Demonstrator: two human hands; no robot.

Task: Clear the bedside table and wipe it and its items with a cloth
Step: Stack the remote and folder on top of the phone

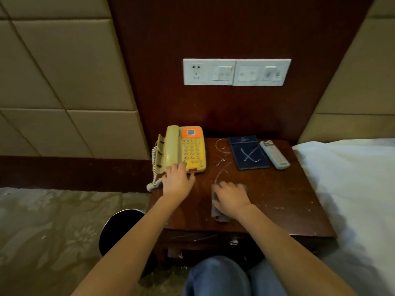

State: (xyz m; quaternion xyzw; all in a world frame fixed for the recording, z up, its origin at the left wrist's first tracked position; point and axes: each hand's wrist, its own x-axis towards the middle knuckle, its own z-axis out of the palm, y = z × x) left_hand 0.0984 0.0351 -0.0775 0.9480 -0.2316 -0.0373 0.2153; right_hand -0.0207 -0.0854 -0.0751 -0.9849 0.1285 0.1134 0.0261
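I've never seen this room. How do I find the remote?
Find the dark wooden bedside table beside the white bed. At its back right corner lies the remote, right of a dark blue folder. It is the only slim, pale, button-covered stick; the yellow phone sits far left.

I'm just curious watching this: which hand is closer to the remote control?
The right hand, resting on the grey cloth in front and left of the remote control. The left hand is farther left, touching the yellow telephone.
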